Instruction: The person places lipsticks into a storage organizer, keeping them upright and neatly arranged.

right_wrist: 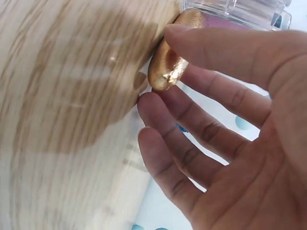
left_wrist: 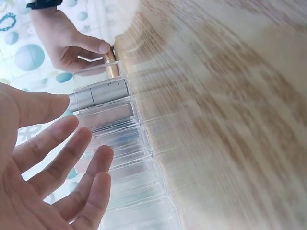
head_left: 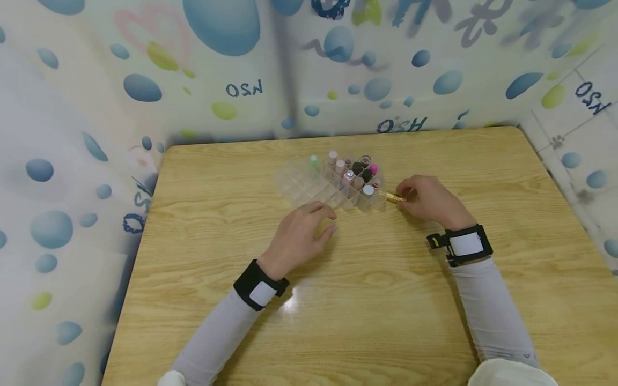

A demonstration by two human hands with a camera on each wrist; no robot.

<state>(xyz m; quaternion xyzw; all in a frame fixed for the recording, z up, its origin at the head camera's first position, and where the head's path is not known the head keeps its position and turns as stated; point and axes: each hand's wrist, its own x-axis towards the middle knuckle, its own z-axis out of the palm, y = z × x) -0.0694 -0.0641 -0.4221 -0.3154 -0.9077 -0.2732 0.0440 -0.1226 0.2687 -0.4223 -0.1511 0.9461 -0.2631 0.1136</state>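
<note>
A clear divided cosmetics organizer [head_left: 309, 187] stands towards the back of the table, its right half holding several lipstick-like tubes and small bottles. At its right end, a shiny gold tube [head_left: 393, 197], shaped like a lipstick, lies on the tabletop. My right hand [head_left: 432, 201] pinches that tube between thumb and fingers; in the right wrist view the thumb lies on the gold tube [right_wrist: 168, 64]. My left hand [head_left: 301, 233] hovers by the organizer's front side, fingers loosely bent and holding nothing. The left wrist view shows a silver tube [left_wrist: 98, 96] in a compartment beyond the thumb.
A wooden table [head_left: 367, 305] carries everything. Behind it hangs a pale patterned backdrop [head_left: 265, 112] with blue and green spots. In the organizer stand a mint-green-capped item [head_left: 314, 160], a white-capped tube [head_left: 368, 191] and a magenta-topped one [head_left: 373, 169].
</note>
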